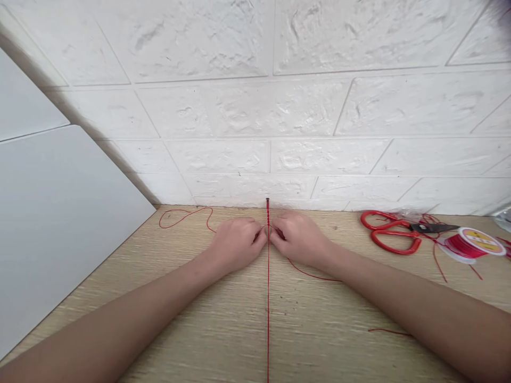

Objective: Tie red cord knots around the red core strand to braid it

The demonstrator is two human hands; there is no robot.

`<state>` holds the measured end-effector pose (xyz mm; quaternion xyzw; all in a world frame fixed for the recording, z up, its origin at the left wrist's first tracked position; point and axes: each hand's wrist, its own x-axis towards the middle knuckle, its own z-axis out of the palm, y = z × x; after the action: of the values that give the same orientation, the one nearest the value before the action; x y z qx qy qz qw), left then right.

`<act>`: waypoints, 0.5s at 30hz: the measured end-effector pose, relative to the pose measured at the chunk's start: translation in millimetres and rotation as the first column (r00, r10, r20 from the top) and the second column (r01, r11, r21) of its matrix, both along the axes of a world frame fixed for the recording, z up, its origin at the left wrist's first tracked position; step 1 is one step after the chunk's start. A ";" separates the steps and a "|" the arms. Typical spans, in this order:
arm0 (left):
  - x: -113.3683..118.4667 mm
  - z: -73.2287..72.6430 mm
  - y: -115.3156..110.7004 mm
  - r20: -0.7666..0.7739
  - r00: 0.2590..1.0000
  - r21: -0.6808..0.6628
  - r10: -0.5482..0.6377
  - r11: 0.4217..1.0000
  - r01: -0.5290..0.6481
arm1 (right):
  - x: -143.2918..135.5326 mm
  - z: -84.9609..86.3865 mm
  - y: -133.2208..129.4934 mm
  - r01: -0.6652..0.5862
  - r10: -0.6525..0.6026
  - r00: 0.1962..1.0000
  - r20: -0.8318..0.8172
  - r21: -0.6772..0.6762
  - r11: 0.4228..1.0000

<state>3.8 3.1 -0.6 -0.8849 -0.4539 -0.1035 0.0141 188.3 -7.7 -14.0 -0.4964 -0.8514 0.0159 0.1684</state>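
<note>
A short braid of red cord (268, 213) hangs from a dark nail head (267, 199) at the foot of the wall. From its lower end a taut red cord (268, 308) runs straight toward me and out of view. My left hand (238, 242) pinches a thin red strand just left of the braid; that strand's loose end (186, 214) curls out on the table. To the right of the braid my right hand (297, 236) is closed on another strand, whose tail (311, 273) trails under my forearm. Both hands' fingertips almost meet at the braid.
Red-handled scissors (393, 234) lie at the right beside a spool of red cord (471, 244) and loose cord pieces. Another cord scrap (389, 332) sits near my right forearm. A white brick-pattern wall (239, 111) bounds the wooden table (191, 330); a white panel (59, 213) stands left.
</note>
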 end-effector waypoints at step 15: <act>-0.3 -0.3 -0.4 -0.051 0.997 -0.025 0.052 0.998 -0.053 | 2.3 2.3 -1.7 -0.001 -0.001 0.998 0.065 0.023 1.000</act>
<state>3.5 2.7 -0.9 -0.8751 -0.4778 -0.0747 0.0165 190.6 -9.4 -11.7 -0.4946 -0.8566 -0.0101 0.1466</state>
